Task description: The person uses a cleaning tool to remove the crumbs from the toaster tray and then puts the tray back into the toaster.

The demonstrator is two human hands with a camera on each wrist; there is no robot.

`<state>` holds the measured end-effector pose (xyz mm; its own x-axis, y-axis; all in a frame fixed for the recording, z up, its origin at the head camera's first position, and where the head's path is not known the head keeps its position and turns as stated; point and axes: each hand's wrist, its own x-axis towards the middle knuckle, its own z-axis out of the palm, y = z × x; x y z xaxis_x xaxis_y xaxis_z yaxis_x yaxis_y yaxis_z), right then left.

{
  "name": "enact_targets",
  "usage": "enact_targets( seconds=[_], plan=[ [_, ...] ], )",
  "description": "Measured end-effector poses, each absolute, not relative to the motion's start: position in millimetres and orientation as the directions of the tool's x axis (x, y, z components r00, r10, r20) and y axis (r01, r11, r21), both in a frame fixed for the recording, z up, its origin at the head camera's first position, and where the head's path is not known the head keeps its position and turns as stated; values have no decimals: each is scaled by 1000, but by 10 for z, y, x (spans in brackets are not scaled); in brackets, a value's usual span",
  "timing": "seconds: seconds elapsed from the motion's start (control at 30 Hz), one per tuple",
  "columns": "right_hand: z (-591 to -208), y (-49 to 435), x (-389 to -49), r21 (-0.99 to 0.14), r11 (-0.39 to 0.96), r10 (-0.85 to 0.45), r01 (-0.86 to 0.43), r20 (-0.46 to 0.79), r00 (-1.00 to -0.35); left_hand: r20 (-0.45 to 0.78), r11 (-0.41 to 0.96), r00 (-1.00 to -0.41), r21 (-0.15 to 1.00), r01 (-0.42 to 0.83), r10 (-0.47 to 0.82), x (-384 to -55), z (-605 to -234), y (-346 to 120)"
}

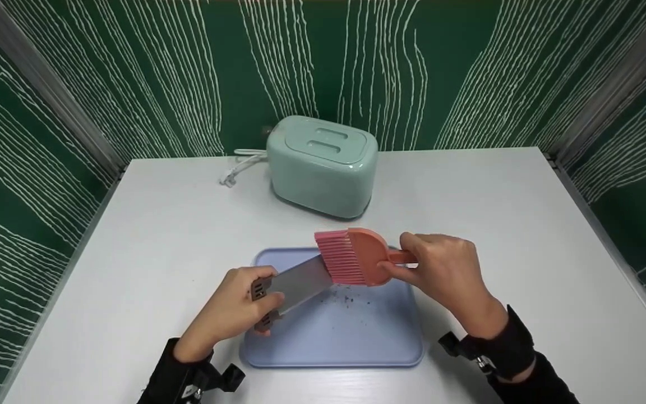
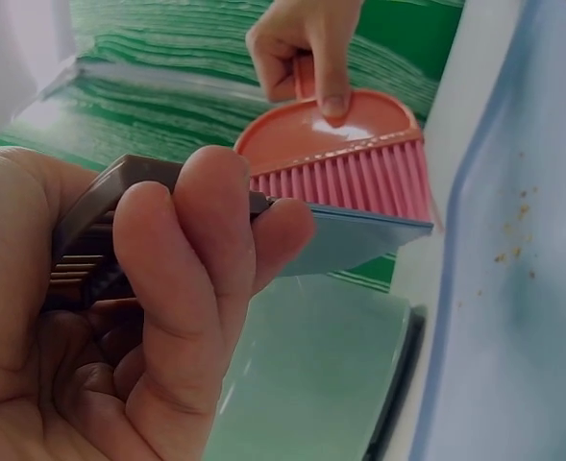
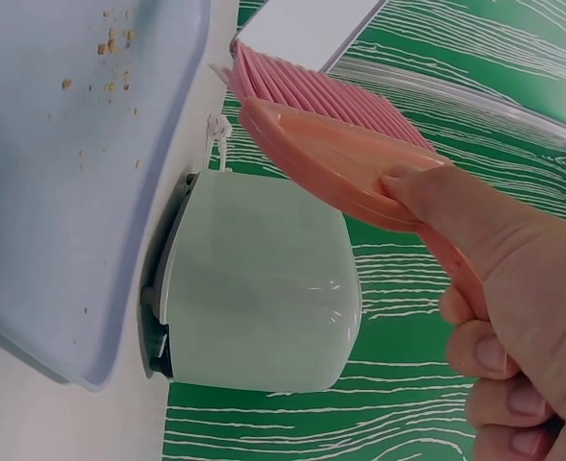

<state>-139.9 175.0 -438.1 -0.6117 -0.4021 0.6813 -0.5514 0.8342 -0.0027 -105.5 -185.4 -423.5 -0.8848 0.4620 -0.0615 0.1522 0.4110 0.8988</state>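
My left hand point(image 1: 233, 307) grips the dark slotted end of a toaster crumb tray point(image 1: 303, 285), thumb on top; the flat grey metal part slants up to the right. In my right hand point(image 1: 449, 269) is a small orange hand brush point(image 1: 372, 255), held by its handle. Its pink bristles point(image 1: 341, 258) touch the far end of the crumb tray. Both are above a light blue tray point(image 1: 351, 350) with scattered brown crumbs point(image 1: 347, 299) on it. The left wrist view shows the bristles point(image 2: 379, 182) along the crumb tray's metal edge point(image 2: 359, 229).
A mint green toaster point(image 1: 320, 174) with a lid over its top stands behind the blue tray. Its white cord and plug point(image 1: 227, 178) lie to its left on the white table point(image 1: 480, 202). Green walls with white lines point(image 1: 278, 62) enclose the table at the back and sides.
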Motion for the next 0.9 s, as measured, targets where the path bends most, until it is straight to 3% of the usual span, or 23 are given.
enact_targets(
  seconds=[0.47, 0.9],
  plan=[
    [-4311, 1818, -1398, -19, 849, -341, -527, 743, -576, -68, 416, -885, 898, 147, 460, -1054, -4240, -1853],
    [-4370, 1775, -1421, -4, 837, -360, -547, 749, -556, -66, 408, -889, 902, 141, 453, -1060, -4232, -1848]
  ],
)
